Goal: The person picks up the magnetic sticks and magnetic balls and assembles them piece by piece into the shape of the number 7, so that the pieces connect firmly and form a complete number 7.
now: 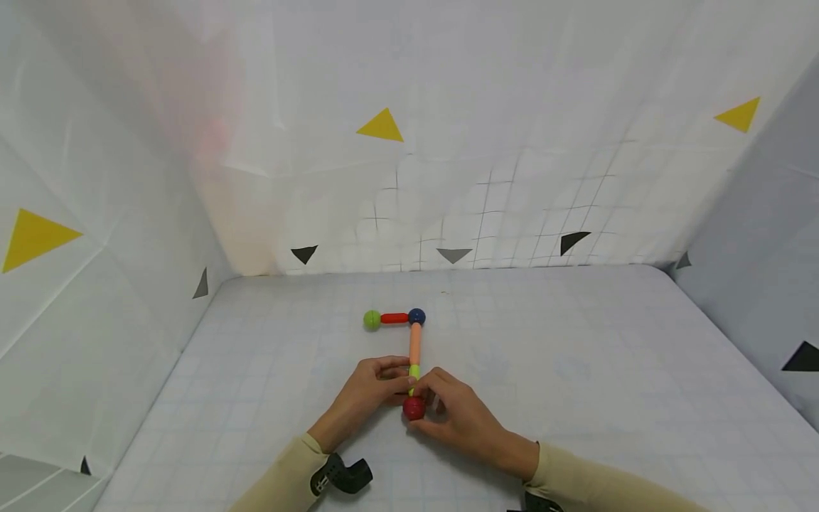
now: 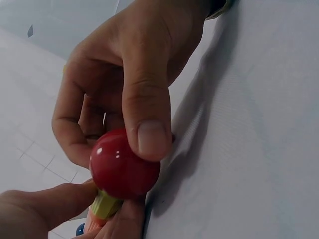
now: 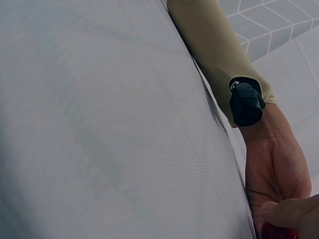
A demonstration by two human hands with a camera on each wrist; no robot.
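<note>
A chain of toy rods and balls lies on the table in the head view. It runs from a green ball point(image 1: 372, 320) along a red rod point(image 1: 394, 318) to a dark blue ball point(image 1: 416, 316), then down an orange rod point(image 1: 415, 344) and a yellow-green rod point(image 1: 414, 371) to a red ball point(image 1: 414, 408). My left hand point(image 1: 369, 390) pinches the yellow-green rod between thumb and fingers. With thumb and fingers my right hand point(image 1: 463, 416) grips the red ball, which touches the rod's near end. The left wrist view shows the right thumb lying on the red ball point(image 2: 122, 167).
The white table point(image 1: 608, 355) has a faint grid. White sheet walls with yellow triangles point(image 1: 382, 126) and dark ones enclose it at the back and sides. A black wrist camera point(image 1: 345, 475) sits on the left sleeve, low over the table.
</note>
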